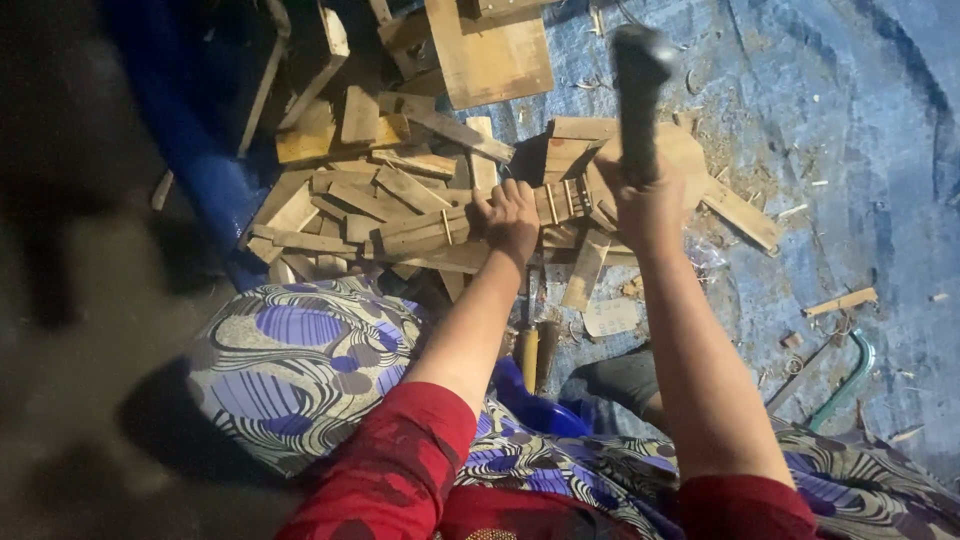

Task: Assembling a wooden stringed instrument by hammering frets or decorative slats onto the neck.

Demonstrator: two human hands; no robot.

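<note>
1. Hammering is the step in hand, by the look of it: the right hand (648, 205) is raised over the wood with a dark hammer (640, 75), its fingers wrapped shut round the handle, the head lifted toward the camera and blurred
2. Left hand (510, 215) presses down on a slatted wood piece (440, 232), fingers curled over its near end; the grip looks closed, though the fingertips are hidden behind the piece
3. That piece lies across a heap of wood scraps (350, 190), roughly at the middle of the view, with thin cross strips fastened along its length; it reaches under the right hand as well
4. The heap rests on a blue tarp (800, 120) spread over the floor, strewn with chips and splinters; a larger board (490, 50) lies at the far edge, and a loose stick (840, 302) sits well apart on the right
5. A curved green tool (850, 375) lies on the tarp near the right forearm, and a yellow-handled tool (529, 355) lies between the arms, close to the patterned cloth over the knees
6. Judging from the raised hammer, the next move calls for a straight blow onto the piece just beside the left hand, so those fingers should stay clear of the strike point while holding the wood steady; where exactly the blow would land cannot be told
</note>
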